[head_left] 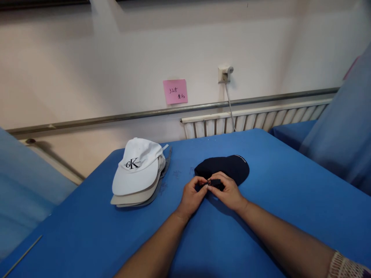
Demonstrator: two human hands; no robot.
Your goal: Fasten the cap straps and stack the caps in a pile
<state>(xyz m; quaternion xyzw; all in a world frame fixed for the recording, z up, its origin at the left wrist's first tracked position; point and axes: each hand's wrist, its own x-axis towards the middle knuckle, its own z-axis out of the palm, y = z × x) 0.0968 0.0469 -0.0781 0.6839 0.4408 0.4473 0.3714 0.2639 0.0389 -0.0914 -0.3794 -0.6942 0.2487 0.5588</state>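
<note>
Nearest the camera, two bare arms are stretched out over the blue tabletop (pixel 87 231). The left hand (pixel 191 195) and the right hand (pixel 228 191) are brought together at the back of a dark cap (pixel 228 168). A small dark strap piece (pixel 215 182) is pinched between the fingers of both hands, which are closed on it. The dark cap is laid flat on the tabletop, near the middle, with its brim pointed away.

The strap piece is small, so it could be let slip if the pinch is loosened. The dark cap could be dragged or bent out of shape if the strap is pulled too hard.

To the left, well apart, a stack of caps (pixel 136 193) is seen, with a white cap (pixel 139 166) on top. It is near the tabletop's far edge and could be knocked off by a wide elbow swing. Farther back, a pink note (pixel 175 91) is stuck on the wall.
</note>
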